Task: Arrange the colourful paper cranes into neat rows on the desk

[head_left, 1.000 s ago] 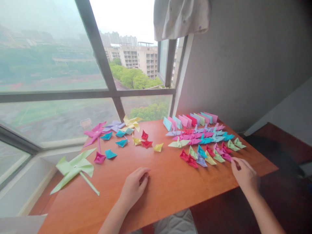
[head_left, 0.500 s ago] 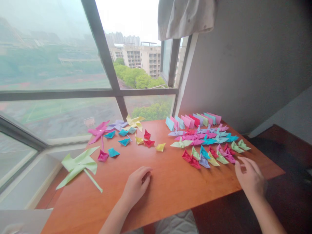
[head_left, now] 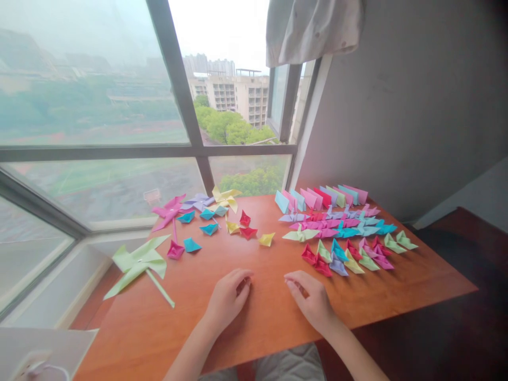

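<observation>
glossy wood table [head_left: 270, 312], matt paper boats [head_left: 316, 259], hanging cloth [head_left: 313, 32]

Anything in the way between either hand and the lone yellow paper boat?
Nothing visible stands between the left hand or the right hand and the yellow boat. The red boat just left of it lies off both paths.

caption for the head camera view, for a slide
Two empty hands rest on a wooden table between folded paper boats, paper cranes and bright paper pinwheels, beside a window.

Left hand [head_left: 232, 296] and right hand [head_left: 309, 299] above wooden table [head_left: 264, 323], seemingly empty, folded paper boats [head_left: 337, 258] beyond
</observation>
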Demonstrator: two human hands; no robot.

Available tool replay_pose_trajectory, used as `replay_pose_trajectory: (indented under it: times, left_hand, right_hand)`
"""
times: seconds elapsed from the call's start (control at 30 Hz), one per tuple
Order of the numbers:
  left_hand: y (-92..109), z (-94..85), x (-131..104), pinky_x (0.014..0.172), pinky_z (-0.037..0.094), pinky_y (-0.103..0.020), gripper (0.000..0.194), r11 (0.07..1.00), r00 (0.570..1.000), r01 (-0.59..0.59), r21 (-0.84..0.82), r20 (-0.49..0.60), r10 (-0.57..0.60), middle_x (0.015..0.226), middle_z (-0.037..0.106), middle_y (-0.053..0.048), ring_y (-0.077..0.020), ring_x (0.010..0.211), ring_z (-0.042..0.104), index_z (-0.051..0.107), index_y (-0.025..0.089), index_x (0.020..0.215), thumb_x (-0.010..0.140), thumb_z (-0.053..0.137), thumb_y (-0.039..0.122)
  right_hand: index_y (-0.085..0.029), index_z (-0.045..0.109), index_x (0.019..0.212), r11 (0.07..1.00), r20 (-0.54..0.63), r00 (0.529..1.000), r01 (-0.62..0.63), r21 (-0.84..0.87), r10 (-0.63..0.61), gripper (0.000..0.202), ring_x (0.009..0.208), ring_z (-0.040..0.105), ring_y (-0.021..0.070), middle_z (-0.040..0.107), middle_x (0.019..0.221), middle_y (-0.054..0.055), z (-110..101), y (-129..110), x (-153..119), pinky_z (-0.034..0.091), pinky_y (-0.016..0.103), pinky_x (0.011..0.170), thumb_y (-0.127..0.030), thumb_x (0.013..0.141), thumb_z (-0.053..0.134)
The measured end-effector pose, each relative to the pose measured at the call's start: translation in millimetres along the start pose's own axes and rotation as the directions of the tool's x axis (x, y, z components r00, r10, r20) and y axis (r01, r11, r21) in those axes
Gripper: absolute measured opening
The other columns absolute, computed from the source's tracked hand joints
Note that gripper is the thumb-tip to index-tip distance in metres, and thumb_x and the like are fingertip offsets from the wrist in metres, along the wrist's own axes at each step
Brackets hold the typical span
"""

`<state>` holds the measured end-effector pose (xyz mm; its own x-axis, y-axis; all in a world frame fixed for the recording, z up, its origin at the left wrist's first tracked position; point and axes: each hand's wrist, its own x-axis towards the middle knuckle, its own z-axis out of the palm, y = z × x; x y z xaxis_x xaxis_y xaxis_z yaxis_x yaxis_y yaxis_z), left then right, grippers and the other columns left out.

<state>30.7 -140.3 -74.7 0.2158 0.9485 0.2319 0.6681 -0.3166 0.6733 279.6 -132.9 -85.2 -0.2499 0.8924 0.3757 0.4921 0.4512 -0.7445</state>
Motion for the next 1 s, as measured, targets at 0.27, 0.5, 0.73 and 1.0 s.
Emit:
replay_pose_trajectory:
  times: [0.27,0.5,0.73,1.0]
  left_hand:
    - [-1.8,3.9,10.1,0.066,0.054,-0.027,0.027,0.997,0.988,0.075,-0.035,-0.136,-0.079,0.096,0.071,-0.005,-0.0148,0.067,0.066,0.063,0.02,0.11,0.087,0.05,0.017]
    - [-1.1,2.0,52.9,0.064,0.053,-0.026,0.029,0.989,0.982,0.109,0.098,-0.166,-0.091,0.098,0.071,-0.004,-0.0137,0.068,0.066,0.058,0.02,0.117,0.089,0.05,0.021]
    - [5.3,14.0,88.8,0.067,0.048,-0.028,0.024,0.97,0.985,0.109,0.219,-0.157,-0.075,0.101,0.07,-0.006,-0.018,0.073,0.066,0.063,0.02,0.108,0.087,0.054,0.018]
    - [4.6,11.3,90.7,0.068,0.046,-0.027,0.016,0.962,0.994,0.056,0.266,-0.102,-0.029,0.088,0.07,-0.006,-0.0194,0.076,0.065,0.064,0.02,0.087,0.088,0.05,0.014]
  right_hand:
    - [-0.021,0.065,0.1,0.996,0.136,0.989,0.064,-0.06,-0.056,0.018,0.065,0.059,0.0135,0.067,0.084,0.002,27.3,-13.2,8.5,0.048,0.025,0.062,-0.024,0.095,0.048]
    - [-0.022,0.065,0.096,0.995,0.127,0.991,0.051,-0.086,-0.04,0.017,0.07,0.06,0.0146,0.066,0.083,0.002,28.2,-11.3,5.5,0.047,0.025,0.066,-0.022,0.095,0.048]
    - [-0.022,0.065,0.097,0.999,0.105,0.994,-0.002,-0.037,0.006,0.016,0.068,0.058,0.0142,0.065,0.082,0.002,28.3,-10.6,6.7,0.045,0.025,0.065,-0.022,0.093,0.05]
    - [-0.021,0.068,0.096,0.997,0.06,0.997,-0.056,0.055,0.053,0.019,0.068,0.061,0.0143,0.068,0.084,0.003,24.3,-11.5,8.9,0.048,0.024,0.063,-0.024,0.093,0.049]
